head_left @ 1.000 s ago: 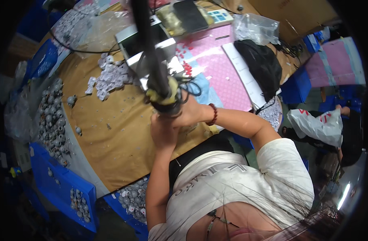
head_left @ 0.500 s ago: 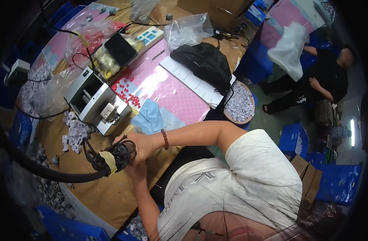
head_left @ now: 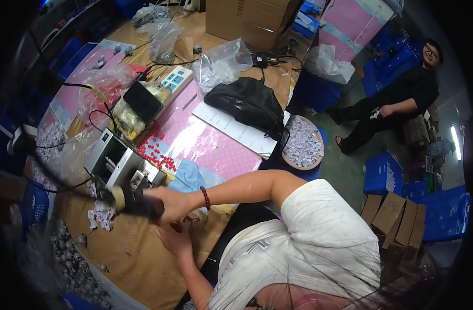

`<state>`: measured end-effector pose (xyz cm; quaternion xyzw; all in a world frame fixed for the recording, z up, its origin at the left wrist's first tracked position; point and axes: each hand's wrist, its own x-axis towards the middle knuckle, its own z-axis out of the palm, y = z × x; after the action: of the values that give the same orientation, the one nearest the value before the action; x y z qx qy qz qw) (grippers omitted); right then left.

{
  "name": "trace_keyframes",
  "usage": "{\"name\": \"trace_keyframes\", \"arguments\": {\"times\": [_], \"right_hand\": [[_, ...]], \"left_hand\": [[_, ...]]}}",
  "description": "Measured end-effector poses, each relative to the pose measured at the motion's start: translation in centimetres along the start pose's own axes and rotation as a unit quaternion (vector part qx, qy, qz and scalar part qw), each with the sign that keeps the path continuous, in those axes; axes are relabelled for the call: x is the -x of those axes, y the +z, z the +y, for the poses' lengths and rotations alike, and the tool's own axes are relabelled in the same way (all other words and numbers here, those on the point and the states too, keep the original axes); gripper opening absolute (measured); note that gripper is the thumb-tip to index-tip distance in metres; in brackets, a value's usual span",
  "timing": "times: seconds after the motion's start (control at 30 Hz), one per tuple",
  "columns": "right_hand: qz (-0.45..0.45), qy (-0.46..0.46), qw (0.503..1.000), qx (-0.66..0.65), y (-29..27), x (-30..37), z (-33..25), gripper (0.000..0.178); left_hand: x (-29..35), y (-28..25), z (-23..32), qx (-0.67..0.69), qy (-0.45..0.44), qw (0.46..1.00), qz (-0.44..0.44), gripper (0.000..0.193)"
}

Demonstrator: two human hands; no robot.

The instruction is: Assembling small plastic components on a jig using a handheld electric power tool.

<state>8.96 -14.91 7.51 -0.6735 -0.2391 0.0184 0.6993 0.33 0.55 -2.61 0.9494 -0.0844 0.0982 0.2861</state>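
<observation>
My right hand (head_left: 170,204), with a beaded bracelet on its wrist, is closed round a dark cylindrical tool (head_left: 149,202). A thick black cable with a yellow band (head_left: 116,198) runs from the tool to the left, smeared by motion. Just below it, my left hand (head_left: 175,238) has its fingers curled under the tool's near end; a small dark part shows there, but what it is stays hidden. Beyond both hands stands a grey metal bench machine (head_left: 117,160). Light-coloured small parts (head_left: 102,214) lie in a heap at its foot.
Red bits (head_left: 156,155) and a blue cloth (head_left: 187,176) lie beside the machine. Farther back are a black bag (head_left: 244,101) on papers, a power strip (head_left: 175,78) and a carton (head_left: 246,23). A round tub of pale parts (head_left: 303,142) stands right; a person (head_left: 401,98) stands beyond.
My hands and the tool have shifted slightly down in view, and the cable has swung. The person at right no longer holds the white plastic bag, which now rests on a blue bin.
</observation>
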Motion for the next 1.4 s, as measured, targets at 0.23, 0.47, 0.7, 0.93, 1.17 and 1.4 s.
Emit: {"name": "trace_keyframes", "arguments": {"times": [0.23, 0.47, 0.7, 0.93, 1.17, 1.4], "right_hand": [[0.278, 0.132, 0.951, 0.019, -6.3, -4.3, 4.0, 0.064], [0.264, -0.096, 0.918, 0.281, -6.2, -1.7, 6.2, 0.046], [-0.073, 0.001, 0.980, 0.187, -2.2, 5.1, 7.3, 0.023], [-0.089, -0.036, 0.983, 0.158, -1.5, 5.3, 6.9, 0.017], [-0.040, 0.073, 0.994, 0.069, -0.6, 3.8, 7.5, 0.018], [-0.015, 0.219, 0.970, -0.108, 0.7, 2.4, 6.5, 0.020]], "left_hand": [[-0.7, -2.0, 1.8, 0.026, 0.009, 0.999, -0.022, 0.040], [0.6, -1.0, 1.2, 0.055, 0.014, 0.998, 0.017, 0.034], [0.5, -0.6, 1.3, 0.058, 0.022, 0.998, 0.021, 0.032], [0.2, -0.5, 1.9, 0.064, 0.013, 0.998, 0.023, 0.027], [0.5, -0.8, 0.9, 0.083, -0.021, 0.996, 0.011, 0.031], [-0.1, -1.8, 1.8, 0.084, -0.017, 0.996, 0.025, 0.032]]}}
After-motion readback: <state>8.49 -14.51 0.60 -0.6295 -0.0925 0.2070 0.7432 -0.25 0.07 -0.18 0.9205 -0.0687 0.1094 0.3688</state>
